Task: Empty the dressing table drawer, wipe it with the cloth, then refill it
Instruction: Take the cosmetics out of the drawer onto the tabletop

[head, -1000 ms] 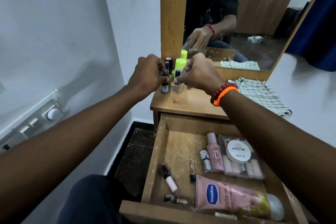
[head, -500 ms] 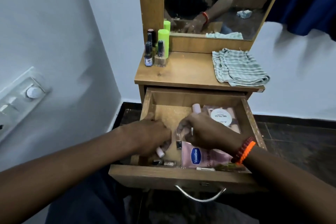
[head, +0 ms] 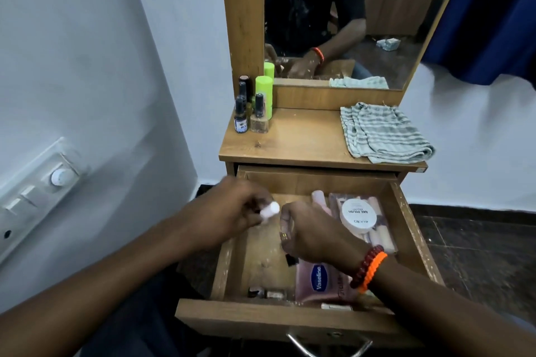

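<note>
The wooden drawer (head: 407,229) of the dressing table stands pulled open below the tabletop (head: 301,142). My left hand (head: 229,214) is raised over the drawer's left side and pinches a small white-capped bottle (head: 269,209). My right hand (head: 313,233) hovers over the drawer's middle, fingers curled round a slim dark tube (head: 291,258). Inside lie a pink Vaseline tube (head: 319,278), a round white nail polish remover tub (head: 358,216) on a clear pack, a pink bottle (head: 318,196) and small items (head: 266,293) at the front left. A striped cloth (head: 383,133) lies folded on the tabletop's right.
Two nail polish bottles (head: 240,120) (head: 259,118) and a green bottle (head: 264,93) stand at the tabletop's back left, below the mirror (head: 348,23). A switch panel (head: 43,188) is on the left wall. The metal drawer handle (head: 327,345) juts toward me. Dark floor lies to the right.
Both hands left the bottles on the tabletop, reached down into the drawer, and have now lifted out of it, the left with a white-capped bottle, the right with a slim tube.
</note>
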`<state>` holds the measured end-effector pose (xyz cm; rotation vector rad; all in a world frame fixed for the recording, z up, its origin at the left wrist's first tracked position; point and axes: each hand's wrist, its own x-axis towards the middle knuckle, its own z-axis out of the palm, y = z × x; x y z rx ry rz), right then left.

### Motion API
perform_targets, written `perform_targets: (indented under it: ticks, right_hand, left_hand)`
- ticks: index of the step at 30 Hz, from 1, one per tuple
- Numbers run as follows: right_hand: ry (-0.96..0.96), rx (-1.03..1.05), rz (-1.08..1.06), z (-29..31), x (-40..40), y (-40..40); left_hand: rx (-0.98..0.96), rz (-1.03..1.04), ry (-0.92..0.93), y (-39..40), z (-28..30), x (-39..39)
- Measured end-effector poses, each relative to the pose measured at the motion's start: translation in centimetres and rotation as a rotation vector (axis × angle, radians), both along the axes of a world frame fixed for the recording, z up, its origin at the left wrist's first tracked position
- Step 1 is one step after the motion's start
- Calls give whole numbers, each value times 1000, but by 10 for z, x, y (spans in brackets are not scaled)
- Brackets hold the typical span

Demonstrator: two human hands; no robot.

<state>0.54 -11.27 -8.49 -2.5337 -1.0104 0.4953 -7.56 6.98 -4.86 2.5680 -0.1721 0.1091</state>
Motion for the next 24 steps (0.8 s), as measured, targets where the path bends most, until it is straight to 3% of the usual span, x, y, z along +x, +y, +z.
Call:
perform_targets:
  ticks: [4, 10, 12, 24]
  right_hand:
    - [122, 202, -18, 30, 12, 2]
    - [797, 708, -19, 78, 53, 15]
    - [891, 775, -33, 80, 67, 24]
    - [126, 587, -233, 59, 99, 97]
  left_hand:
    - [-226, 277, -233, 25, 23, 11]
    - [-349, 491, -350, 53, 29, 45]
    - [-351, 512, -350, 55, 26, 54]
    - [-377, 601, -355, 62, 12, 75]
